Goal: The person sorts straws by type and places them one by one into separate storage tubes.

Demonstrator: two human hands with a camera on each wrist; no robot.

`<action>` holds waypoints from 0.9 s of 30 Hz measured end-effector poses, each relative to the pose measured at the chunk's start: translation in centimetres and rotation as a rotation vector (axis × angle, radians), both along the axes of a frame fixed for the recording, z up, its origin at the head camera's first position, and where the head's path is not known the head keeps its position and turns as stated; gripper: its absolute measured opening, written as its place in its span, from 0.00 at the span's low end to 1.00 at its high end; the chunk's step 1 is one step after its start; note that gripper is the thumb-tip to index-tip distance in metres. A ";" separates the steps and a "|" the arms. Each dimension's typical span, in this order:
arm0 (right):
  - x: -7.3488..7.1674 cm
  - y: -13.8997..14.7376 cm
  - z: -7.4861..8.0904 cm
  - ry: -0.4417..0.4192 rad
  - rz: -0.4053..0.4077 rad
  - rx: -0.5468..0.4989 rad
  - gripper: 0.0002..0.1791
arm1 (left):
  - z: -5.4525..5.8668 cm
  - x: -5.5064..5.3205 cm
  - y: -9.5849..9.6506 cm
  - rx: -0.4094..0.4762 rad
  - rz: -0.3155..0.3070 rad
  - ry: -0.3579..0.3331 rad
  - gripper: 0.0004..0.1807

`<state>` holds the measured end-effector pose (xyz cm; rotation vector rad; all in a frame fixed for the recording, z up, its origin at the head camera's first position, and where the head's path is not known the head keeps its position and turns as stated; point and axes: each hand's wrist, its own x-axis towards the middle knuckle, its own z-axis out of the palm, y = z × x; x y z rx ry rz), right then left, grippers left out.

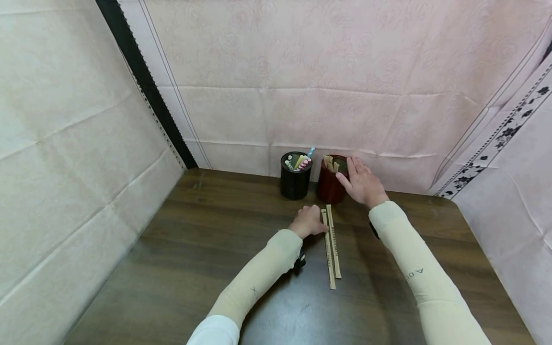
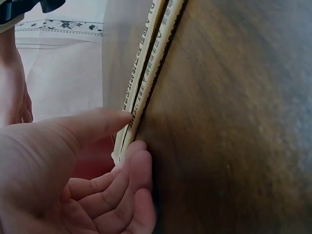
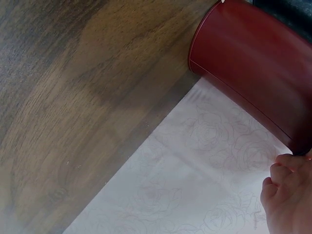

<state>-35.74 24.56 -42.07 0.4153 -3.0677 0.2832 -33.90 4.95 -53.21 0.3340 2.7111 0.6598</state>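
Note:
Two slim paper-wrapped sticks [image 1: 331, 254] with printed lettering lie side by side on the table, their far ends near a dark red cup [image 1: 330, 186]. My left hand [image 1: 307, 222] reaches them from the left; in the left wrist view, the thumb and curled fingertips pinch a stick [image 2: 139, 73] near its end. My right hand [image 1: 363, 184] rests against the right side of the red cup's rim, thumb toward the front. More tan paper-wrapped sticks [image 1: 328, 163] stand inside this cup. In the right wrist view, the cup's smooth side [image 3: 253, 63] shows with fingertips at its rim.
A black cup [image 1: 295, 184] holding several colourful patterned sticks [image 1: 304, 163] stands just left of the red cup. Behind both hangs a pale patterned cloth [image 1: 302, 115], close to the back edge of the brown wooden table [image 1: 194, 249].

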 end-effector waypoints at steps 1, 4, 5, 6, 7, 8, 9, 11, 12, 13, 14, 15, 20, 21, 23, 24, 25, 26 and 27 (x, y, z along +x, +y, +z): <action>0.0 0.0 0.0 0.001 0.000 -0.001 0.52 | 0.1 0.0 0.0 -0.005 0.005 -0.008 0.22; 0.0 0.0 -0.1 0.003 0.002 -0.001 0.52 | 1.5 0.9 -0.2 0.002 0.018 -0.032 0.19; 0.0 0.0 -0.1 0.004 0.002 -0.001 0.52 | 1.9 1.2 -0.3 -0.001 0.025 -0.032 0.18; -0.1 0.0 -0.2 0.004 0.000 -0.001 0.52 | 2.5 1.8 -0.4 0.009 0.031 -0.031 0.17; -0.1 0.0 -0.2 0.004 -0.001 -0.001 0.52 | 3.2 2.3 -0.5 0.020 0.040 -0.030 0.16; -0.1 0.0 -0.2 0.005 -0.001 -0.001 0.52 | 3.8 2.8 -0.6 0.031 0.051 -0.028 0.16; -0.1 0.0 -0.2 0.005 -0.002 -0.003 0.52 | 4.2 3.2 -0.7 0.039 0.060 -0.029 0.15; -0.1 0.0 -0.2 0.008 -0.002 -0.005 0.52 | 4.7 3.7 -0.7 0.041 0.079 -0.018 0.15; -0.1 0.0 -0.2 0.009 -0.003 -0.006 0.52 | 5.1 4.0 -0.7 0.046 0.083 -0.017 0.15; -0.1 0.0 -0.2 0.009 -0.002 -0.006 0.52 | 5.2 4.0 -0.7 0.036 0.089 -0.015 0.15; -0.1 0.0 -0.2 0.010 -0.002 -0.006 0.52 | 5.1 3.9 -0.6 0.025 0.092 -0.017 0.16; -0.1 0.0 -0.2 0.010 -0.001 -0.006 0.52 | 5.2 4.0 -0.5 0.014 0.097 -0.014 0.16; 0.0 0.0 -0.1 0.012 0.003 -0.007 0.51 | 5.2 3.8 -0.5 0.016 0.114 -0.029 0.17; 0.0 0.0 -0.1 0.013 0.004 -0.007 0.51 | 5.1 3.7 -0.5 0.014 0.123 -0.026 0.16; 0.0 0.0 -0.1 0.014 0.006 -0.007 0.51 | 5.5 4.0 -0.7 0.045 0.132 -0.048 0.16; 0.0 0.1 -0.1 0.014 0.007 -0.007 0.52 | 5.5 4.0 -0.8 0.058 0.133 -0.060 0.16; 0.0 0.1 -0.1 0.015 0.007 -0.008 0.52 | 5.5 3.9 -0.9 0.072 0.140 -0.076 0.16; -0.1 0.1 -0.1 0.016 0.008 -0.008 0.52 | 5.4 3.8 -1.0 0.081 0.144 -0.088 0.16; -0.1 0.1 -0.1 0.017 0.008 -0.008 0.52 | 5.4 3.7 -1.1 0.088 0.145 -0.099 0.16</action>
